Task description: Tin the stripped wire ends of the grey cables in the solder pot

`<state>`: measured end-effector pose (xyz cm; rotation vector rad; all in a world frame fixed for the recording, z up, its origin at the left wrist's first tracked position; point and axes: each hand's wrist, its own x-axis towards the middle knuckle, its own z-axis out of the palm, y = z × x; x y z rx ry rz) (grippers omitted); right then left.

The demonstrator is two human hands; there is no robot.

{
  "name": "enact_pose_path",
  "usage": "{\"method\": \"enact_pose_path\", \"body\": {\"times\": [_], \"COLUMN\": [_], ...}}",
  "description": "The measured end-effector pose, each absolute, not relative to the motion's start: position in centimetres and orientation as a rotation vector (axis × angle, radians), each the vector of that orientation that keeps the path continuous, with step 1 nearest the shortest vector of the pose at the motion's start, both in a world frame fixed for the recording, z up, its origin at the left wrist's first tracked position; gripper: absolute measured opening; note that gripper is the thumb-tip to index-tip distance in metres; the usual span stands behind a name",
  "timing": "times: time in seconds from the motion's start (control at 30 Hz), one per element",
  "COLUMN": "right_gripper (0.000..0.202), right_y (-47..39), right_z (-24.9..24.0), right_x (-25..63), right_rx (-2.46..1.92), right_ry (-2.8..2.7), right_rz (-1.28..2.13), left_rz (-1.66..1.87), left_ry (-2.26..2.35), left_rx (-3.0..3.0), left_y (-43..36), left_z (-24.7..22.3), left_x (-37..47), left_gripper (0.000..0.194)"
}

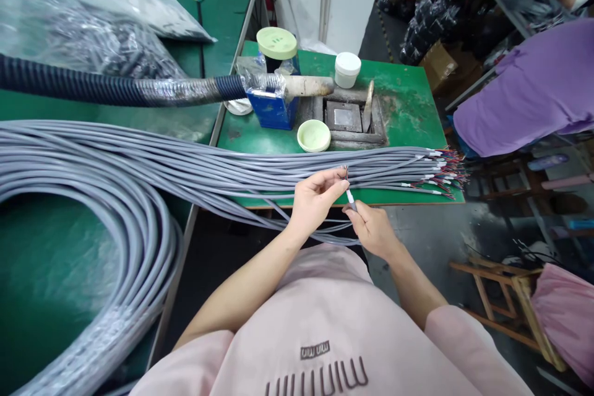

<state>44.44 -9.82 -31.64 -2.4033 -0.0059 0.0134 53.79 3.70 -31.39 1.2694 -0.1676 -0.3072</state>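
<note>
In the head view, the left hand (pixel 314 199) and the right hand (pixel 372 230) meet in front of the person's body, close to the near edge of the front desk (pixel 411 110). The right hand is closed around a grey cable (pixel 354 205), with the thumb uppermost, just below a white sleeve (pixel 349 195) near the cable's end. The left hand pinches between thumb and fingers at the thin wires (pixel 346 172) that stick out beyond the sleeve; exactly how the fingertips meet them is too small to tell. The cable's end tilts up and slightly to the left between the two hands.

Just beyond the hands, a bundle of grey cables (pixel 273 167) lies across the front desk, its stripped ends (pixel 457 168) fanning out in red and dark wires at the right. To the left the bundle curves into a large coil (pixel 155 229) on the left desk (pixel 51 253).

Behind the bundle sits a square metal block (pixel 344 116) in a stained frame, with a flat tool (pixel 368 110) leaning on its right side. A pale green dish (pixel 314 135) stands near the frame's left corner and a white tub (pixel 348 68) behind it. A ribbed hose (pixel 185 91) rests its taped nozzle over a blue box (pixel 273 112). At the right, another person in purple (pixel 533 86) bends away.
</note>
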Motion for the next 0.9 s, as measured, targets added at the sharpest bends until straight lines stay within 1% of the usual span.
{"method": "enact_pose_path", "body": {"times": [0.07,0.13,0.23,0.33,0.43,0.5,0.57,0.7,0.8,0.9], "right_gripper": [0.027,0.028,0.039,0.045,0.039,0.032,0.028,0.022,0.018,0.009], "right_y": [-9.9,-10.1,-10.5,-10.8,-10.6,-10.3,-9.8,-9.4,-9.9,-10.6], "right_z": [-31.5,-31.4,-31.4,-31.5,-31.5,-31.3,-31.1,-31.0,-30.8,-30.4], "right_x": [44.4,44.5,44.6,44.9,45.4,45.6,45.8,46.1,46.1,46.1], "right_rx": [-2.374,-2.241,-1.799,-1.358,-1.173,-1.139,-1.139,-1.222,-1.454,-1.782], "right_ry": [0.012,0.049,0.1,0.156,0.215,0.257,0.299,0.307,0.291,0.189], "right_rz": [0.009,0.049,0.156,0.151,0.1,0.045,-0.042,-0.216,-0.321,-0.484], "left_rz": [-0.227,-0.049,0.285,0.481,0.535,0.496,0.377,-0.034,-0.269,-0.337], "left_ry": [-0.267,-0.447,-0.798,-1.024,-1.058,-1.031,-0.934,-0.551,-0.363,-0.251], "left_rx": [1.375,1.535,1.654,1.58,1.536,1.528,1.52,1.314,1.121,1.085], "left_y": [3.9,4.1,4.1,3.6,3.0,2.7,2.4,1.8,1.5,1.5], "left_z": [-31.2,-30.9,-30.8,-31.3,-32.0,-32.3,-32.4,-32.1,-31.8,-31.9], "left_x": [53.8,53.7,53.2,52.5,51.9,51.6,51.2,50.8,50.9,51.2], "left_gripper": [0.022,0.013,0.005,0.011,0.011,0.006,0.002,0.013,0.02,0.023]}}
